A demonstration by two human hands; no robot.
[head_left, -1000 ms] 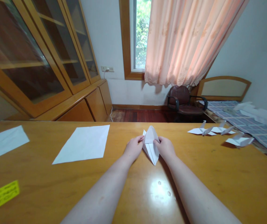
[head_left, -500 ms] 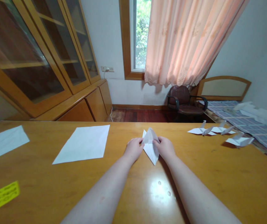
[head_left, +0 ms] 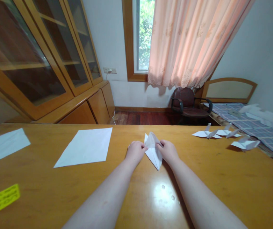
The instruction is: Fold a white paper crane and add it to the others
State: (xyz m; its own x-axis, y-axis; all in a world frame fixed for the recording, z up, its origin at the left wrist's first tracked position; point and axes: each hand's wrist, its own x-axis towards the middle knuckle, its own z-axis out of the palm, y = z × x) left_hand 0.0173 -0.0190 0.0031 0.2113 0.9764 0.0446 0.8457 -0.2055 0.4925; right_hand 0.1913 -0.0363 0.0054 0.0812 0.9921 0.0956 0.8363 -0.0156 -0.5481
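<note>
Near the table's far edge, a folded white paper in a long diamond shape is held between my two hands. One pointed flap stands up at its far end, and a crease runs down the near half. My left hand pinches the left edge of the paper. On the opposite edge, my right hand grips it with thumb and fingers. The fingertips under the paper are hidden. To the right sit folded paper cranes, one of them a white paper crane with its wings spread.
A flat white sheet lies left of my hands, and another sheet is farther left. A yellow label is stuck near the lower left. Beyond the wooden table stand a chair and a glass-fronted cabinet.
The folded paper has shifted slightly toward me and to the left, its standing flap tilting a little. Both hands keep their hold, the left having moved slightly left.
</note>
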